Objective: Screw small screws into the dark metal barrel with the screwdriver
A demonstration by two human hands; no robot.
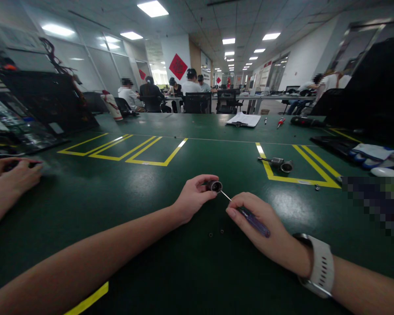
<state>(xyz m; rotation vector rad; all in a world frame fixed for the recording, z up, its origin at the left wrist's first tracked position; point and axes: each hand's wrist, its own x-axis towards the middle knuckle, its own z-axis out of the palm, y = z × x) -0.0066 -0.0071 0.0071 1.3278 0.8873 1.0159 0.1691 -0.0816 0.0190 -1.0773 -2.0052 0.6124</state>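
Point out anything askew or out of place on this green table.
The metal part at right looks askew: its thin shaft crosses the yellow tape. Two small rings lie loose near the screwdriver. No spill shows.

Clipboard [239, 124] with papers [246, 118] laid on table [157, 124], red tool [280, 123] placed to its right. Red diamond sign [177, 66] mounted on pillar [169, 45]. People [153, 91] seated beyond.

Clipboard [244, 119] on the table [144, 210], apparently a drill [307, 122] to its right.
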